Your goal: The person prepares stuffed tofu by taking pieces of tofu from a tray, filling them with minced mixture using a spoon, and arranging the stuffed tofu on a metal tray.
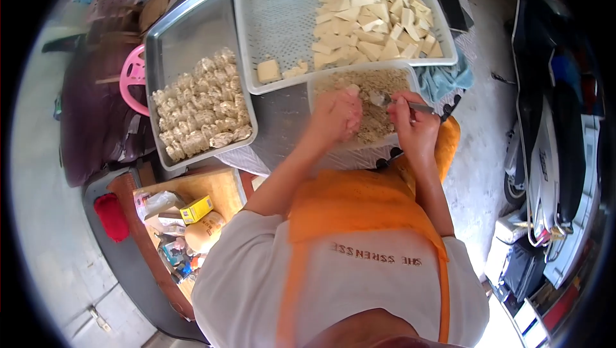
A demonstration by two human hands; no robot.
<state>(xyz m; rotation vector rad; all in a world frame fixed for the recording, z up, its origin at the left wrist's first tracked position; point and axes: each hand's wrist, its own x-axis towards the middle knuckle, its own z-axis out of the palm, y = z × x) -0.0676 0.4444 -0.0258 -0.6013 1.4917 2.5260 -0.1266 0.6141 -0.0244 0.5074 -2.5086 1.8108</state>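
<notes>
The right hand (417, 127) is clamped on a tool (421, 108) over the tub (313, 90) of mash (377, 123). Left of it, the left hand (339, 116) curls; I cannot tell on what.

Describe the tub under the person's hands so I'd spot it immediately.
Find the big white perforated tray heaped with pale cut pieces. Just below it in the picture is a smaller tub, with the left hand and right hand over it. Loose, greyish-brown crumbly mix sets it apart; the metal tray at left holds lumpy pieces in rows.
</notes>
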